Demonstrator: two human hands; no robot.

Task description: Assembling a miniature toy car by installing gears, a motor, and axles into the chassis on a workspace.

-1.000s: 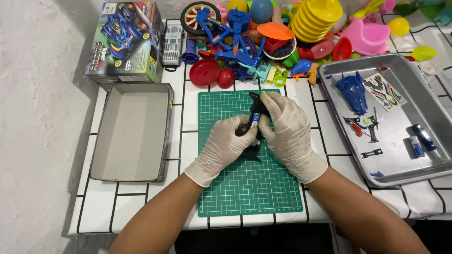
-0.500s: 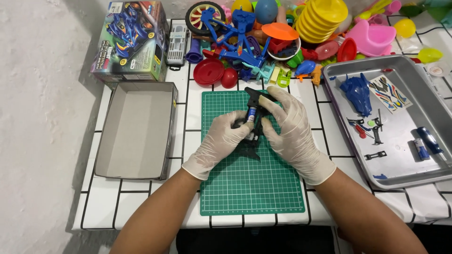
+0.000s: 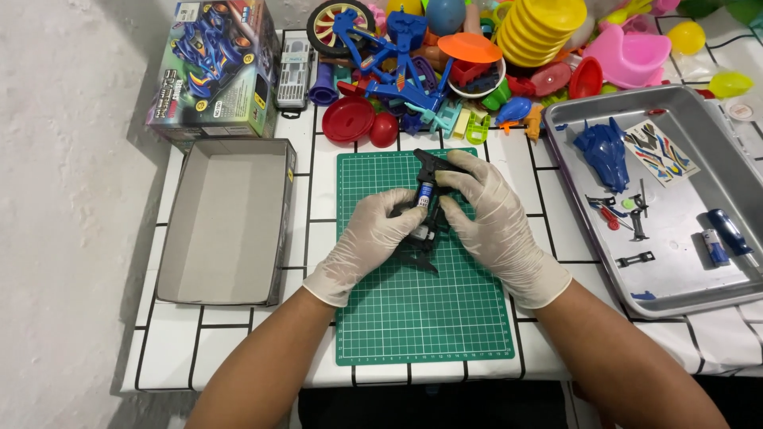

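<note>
Both hands wear pale latex gloves and meet over a green cutting mat point(image 3: 421, 318). Between them is a black toy car chassis point(image 3: 425, 208) with a blue cylindrical piece set along its middle. My left hand point(image 3: 373, 238) grips the chassis from the left side, fingers curled round its lower part. My right hand point(image 3: 493, 222) holds it from the right, thumb and forefinger pinching near the top end. The chassis' lower edge rests on or just above the mat.
An open empty cardboard box lid point(image 3: 226, 222) lies left of the mat, a printed toy car box point(image 3: 214, 67) behind it. A metal tray point(image 3: 675, 278) on the right holds a blue car body point(image 3: 604, 151), a sticker sheet, small parts and a screwdriver. Colourful plastic toys point(image 3: 477, 56) crowd the back.
The view has shifted slightly, and both hands with the chassis sit a little lower on the mat. The grip looks the same.
</note>
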